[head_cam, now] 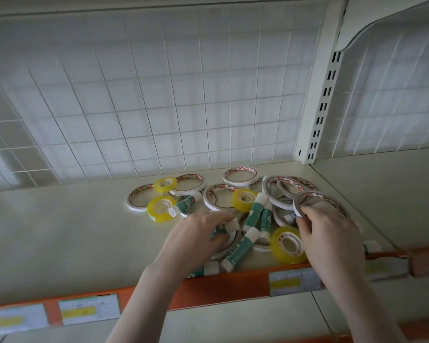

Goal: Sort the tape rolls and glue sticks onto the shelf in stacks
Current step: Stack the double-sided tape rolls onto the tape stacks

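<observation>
A jumble of thin white tape rings, yellow tape rolls and green-and-white glue sticks lies on the pale shelf (60,233). My left hand (196,237) grips a glue stick (229,226) at the heap's front, over a white ring. My right hand (332,240) pinches a thin white tape ring (315,198), tilted up off the pile. A yellow roll (287,245) sits just left of that hand. Two more yellow rolls (160,209) (244,199) and loose glue sticks (255,209) lie among the rings (218,200).
A white wire grid (159,95) backs the shelf. A slotted upright post (317,115) stands at the right. The shelf's orange front rail (208,290) carries price labels. A further shelf level runs below.
</observation>
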Available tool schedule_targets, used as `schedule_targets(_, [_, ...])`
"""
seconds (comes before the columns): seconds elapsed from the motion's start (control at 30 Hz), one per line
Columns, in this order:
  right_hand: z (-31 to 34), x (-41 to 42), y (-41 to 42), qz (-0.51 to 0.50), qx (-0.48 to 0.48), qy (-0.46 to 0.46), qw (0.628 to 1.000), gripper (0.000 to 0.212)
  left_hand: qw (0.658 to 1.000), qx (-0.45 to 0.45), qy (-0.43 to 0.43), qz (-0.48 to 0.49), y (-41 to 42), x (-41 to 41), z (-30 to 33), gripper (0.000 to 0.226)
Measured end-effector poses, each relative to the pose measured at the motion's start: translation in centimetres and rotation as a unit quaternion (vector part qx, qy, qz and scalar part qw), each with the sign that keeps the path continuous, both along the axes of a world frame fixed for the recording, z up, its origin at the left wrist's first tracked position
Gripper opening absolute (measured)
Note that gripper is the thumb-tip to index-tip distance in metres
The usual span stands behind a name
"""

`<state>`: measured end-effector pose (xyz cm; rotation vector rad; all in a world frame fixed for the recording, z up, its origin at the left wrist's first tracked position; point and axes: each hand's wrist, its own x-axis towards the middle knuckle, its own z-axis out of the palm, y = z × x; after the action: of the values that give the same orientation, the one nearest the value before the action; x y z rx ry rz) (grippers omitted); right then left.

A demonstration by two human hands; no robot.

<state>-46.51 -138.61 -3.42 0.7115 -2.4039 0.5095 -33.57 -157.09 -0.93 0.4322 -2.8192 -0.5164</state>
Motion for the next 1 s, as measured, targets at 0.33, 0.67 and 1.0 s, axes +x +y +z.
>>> schedule_targets(0.33, [-0.3,-0.5,0.3,0.010,-0.023,0.006,1.000,0.008,0.998,-0.025,0.046,-0.041,0.4,-0.7,0.3,0.035])
schedule_targets(0.67, [0.4,-0.6,0.6,0.042,-0.083,0.071,0.993,0.013,0.981,0.005,0.193,0.011,-0.4,0.0,1.1,0.034])
schedule_targets(1.0, [0.7,2.1,-2.9,0.159,-0.076,0.077,0.981,0.021,0.958,0.087,0.260,0.088,-1.3,4.2,2.2,0.016])
